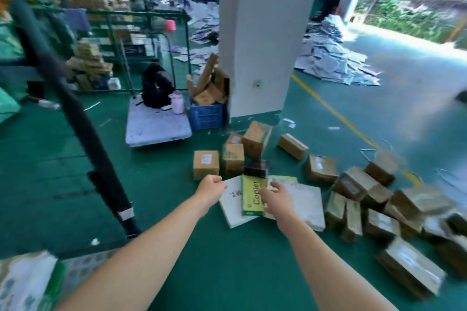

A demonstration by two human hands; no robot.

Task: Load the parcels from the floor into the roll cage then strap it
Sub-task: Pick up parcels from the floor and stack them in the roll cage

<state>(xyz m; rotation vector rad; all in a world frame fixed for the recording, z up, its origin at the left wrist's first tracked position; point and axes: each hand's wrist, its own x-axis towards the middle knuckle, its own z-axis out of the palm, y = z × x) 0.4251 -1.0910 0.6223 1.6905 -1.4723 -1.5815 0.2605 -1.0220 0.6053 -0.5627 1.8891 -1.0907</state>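
Many brown cardboard parcels (379, 209) lie scattered on the green floor, among them a small box (206, 164). In front of me are two flat white parcels (233, 207) (307, 202) with a yellow-green "Copier" pack (254, 194) on top. My left hand (211, 188) is at the left white parcel's far corner, fingers curled, with nothing visibly in it. My right hand (276, 195) reaches over the Copier pack's right edge with loosely spread fingers. A dark padded bar of the roll cage (83, 121) slants on the left. Blurred parcels (25, 283) show at the bottom left.
A white pillar (257, 33) stands behind the parcels. Left of it are a blue crate of cardboard (206, 113) and a platform trolley (156, 124) carrying a black backpack (156, 88). Green racking fills the back left. A yellow floor line (328, 106) runs right, past a heap of flat packaging (333, 58).
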